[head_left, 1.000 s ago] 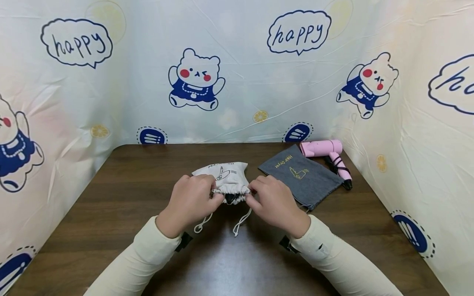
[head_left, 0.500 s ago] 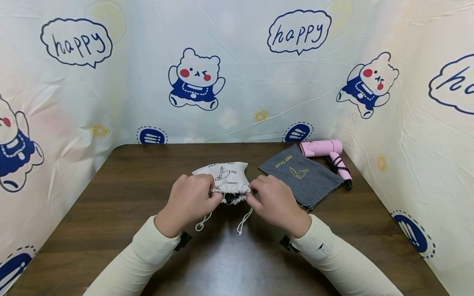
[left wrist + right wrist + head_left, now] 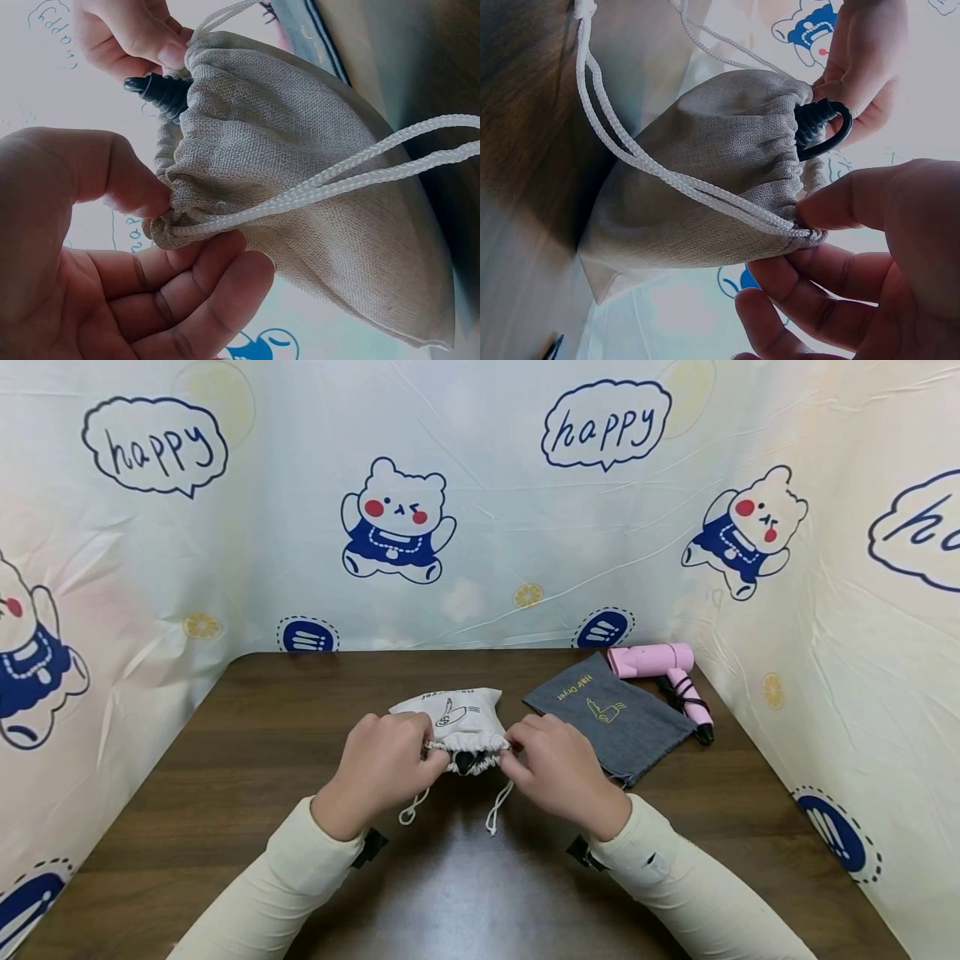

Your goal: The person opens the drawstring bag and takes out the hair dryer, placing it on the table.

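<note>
A light beige drawstring bag [image 3: 468, 718] with a hair dryer print lies in the middle of the table, its gathered mouth toward me. My left hand [image 3: 386, 764] pinches the left corner of the mouth between thumb and fingers. At the right corner, my right hand [image 3: 562, 768] pinches the gathered edge the same way. Between them, a black cord end [image 3: 817, 124] with a ribbed sleeve pokes out of the partly gathered opening. White drawstrings [image 3: 322, 184] hang loose from both corners. What else the bag holds is hidden by the cloth.
Right of the bag, a dark grey pouch [image 3: 637, 735] marked "Hair Dryer" lies flat on the brown wooden table [image 3: 480, 893]. A pink hair dryer [image 3: 651, 660] with its black cord wrapped round the handle sits at the back right. A printed curtain [image 3: 480, 552] encloses the table.
My hands have drawn slightly apart, widening the bag's mouth a little so more of the black cord end shows. The hanging drawstrings have shifted slightly to the right.
</note>
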